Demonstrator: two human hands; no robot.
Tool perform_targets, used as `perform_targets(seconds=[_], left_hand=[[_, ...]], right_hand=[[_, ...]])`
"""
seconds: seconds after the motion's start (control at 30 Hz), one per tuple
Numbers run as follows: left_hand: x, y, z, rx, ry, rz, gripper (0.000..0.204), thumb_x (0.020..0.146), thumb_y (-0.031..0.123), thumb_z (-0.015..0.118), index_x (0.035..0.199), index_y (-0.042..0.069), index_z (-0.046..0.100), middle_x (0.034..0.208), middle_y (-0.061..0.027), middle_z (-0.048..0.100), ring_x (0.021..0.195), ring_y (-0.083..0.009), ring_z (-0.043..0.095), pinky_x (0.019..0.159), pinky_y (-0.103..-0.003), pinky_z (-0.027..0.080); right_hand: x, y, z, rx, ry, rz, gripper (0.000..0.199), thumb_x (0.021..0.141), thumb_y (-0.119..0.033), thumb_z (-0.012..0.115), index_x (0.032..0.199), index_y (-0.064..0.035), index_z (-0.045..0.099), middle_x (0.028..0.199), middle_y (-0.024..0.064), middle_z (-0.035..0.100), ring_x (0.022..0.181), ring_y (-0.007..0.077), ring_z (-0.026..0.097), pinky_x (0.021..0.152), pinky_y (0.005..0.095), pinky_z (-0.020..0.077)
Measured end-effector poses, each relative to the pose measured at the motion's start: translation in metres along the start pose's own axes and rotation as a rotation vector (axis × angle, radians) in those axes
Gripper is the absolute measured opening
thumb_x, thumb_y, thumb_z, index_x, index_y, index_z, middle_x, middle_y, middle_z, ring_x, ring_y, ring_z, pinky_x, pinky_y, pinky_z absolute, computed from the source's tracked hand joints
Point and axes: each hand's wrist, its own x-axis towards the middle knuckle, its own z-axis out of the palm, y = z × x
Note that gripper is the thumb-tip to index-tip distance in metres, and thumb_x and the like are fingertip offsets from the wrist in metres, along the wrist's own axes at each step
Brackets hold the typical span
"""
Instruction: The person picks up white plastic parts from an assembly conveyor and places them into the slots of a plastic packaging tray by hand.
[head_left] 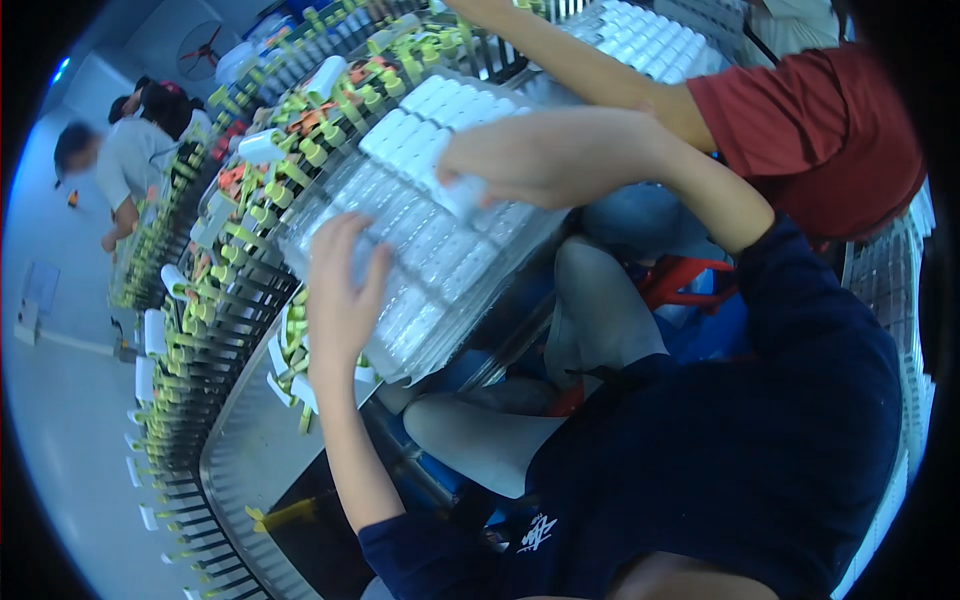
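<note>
In front of me lies a clear plastic tray (410,345) with many pockets. Its far rows hold glossy white plastic pieces (405,135), and the nearer pockets look mostly bare. My right hand (545,155), blurred by motion, hovers over the tray's right side. Its fingers are closed on a small white plastic piece (463,194), partly hidden by the hand. My left hand (342,280) is over the tray's left edge, fingers and thumb apart, with nothing visible in it.
A curved slatted conveyor (215,330) with yellow-green holders and white pieces runs along the left and far side. A co-worker's red sleeve (770,110) and forearm reach in at the right, beside another filled tray (640,40). Another person (140,160) stands at far left.
</note>
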Motion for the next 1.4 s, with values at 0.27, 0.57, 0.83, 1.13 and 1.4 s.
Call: perform_targets(seconds=[0.27, 0.57, 0.83, 1.13, 1.4], left_hand=[[-0.007, -0.029, 0.029, -0.038, -0.197, -0.101, 0.053, 0.089, 0.043, 0.060, 0.129, 0.008, 0.056, 0.135, -0.0183, 0.053, 0.128, -0.0345, 0.047, 0.107, -0.046, 0.034], [-0.032, -0.054, 0.059, -0.121, 0.042, 0.125, 0.051, 0.087, 0.040, 0.064, 0.126, 0.008, 0.058, 0.138, -0.0216, 0.052, 0.126, -0.0408, 0.048, 0.106, -0.051, 0.035], [-0.012, -0.023, 0.035, 0.056, -0.158, 0.001, 0.054, 0.089, 0.052, 0.060, 0.129, 0.016, 0.054, 0.145, -0.0123, 0.047, 0.135, -0.0306, 0.043, 0.108, -0.047, 0.034], [-0.019, -0.040, 0.041, -0.071, -0.191, 0.134, 0.048, 0.092, 0.033, 0.060, 0.134, 0.013, 0.052, 0.145, -0.0132, 0.047, 0.136, -0.0291, 0.041, 0.109, -0.044, 0.034], [0.029, -0.003, 0.013, 0.037, -0.058, 0.139, 0.025, 0.090, 0.017, 0.061, 0.111, 0.004, 0.067, 0.114, -0.0190, 0.064, 0.106, -0.0369, 0.059, 0.091, -0.043, 0.048]], right_hand=[[0.338, -0.016, 0.100, -0.159, 0.370, -0.279, 0.024, 0.092, -0.022, 0.057, 0.105, -0.0021, 0.060, 0.098, 0.0177, 0.067, 0.093, 0.0360, 0.066, 0.078, 0.0484, 0.0517], [0.438, -0.052, 0.191, -0.189, 0.259, 0.002, 0.058, 0.074, -0.026, 0.075, 0.126, -0.0088, 0.055, 0.128, 0.0130, 0.056, 0.124, 0.0349, 0.050, 0.091, 0.0526, 0.0505], [0.407, -0.106, 0.210, 0.084, 0.102, 0.030, 0.109, 0.067, -0.031, 0.081, 0.154, -0.0196, 0.017, 0.156, 0.0140, 0.022, 0.141, 0.0425, 0.027, 0.105, 0.0688, 0.0302], [0.204, -0.119, 0.091, -0.012, -0.297, -0.136, 0.059, 0.082, -0.035, 0.069, 0.134, -0.0169, 0.051, 0.117, 0.0133, 0.063, 0.113, 0.0336, 0.060, 0.090, 0.0494, 0.0486], [0.004, -0.044, 0.041, -0.102, 0.138, 0.261, 0.022, 0.090, -0.018, 0.061, 0.110, -0.0082, 0.063, 0.100, 0.0116, 0.063, 0.099, 0.0308, 0.061, 0.088, 0.0417, 0.0477]])
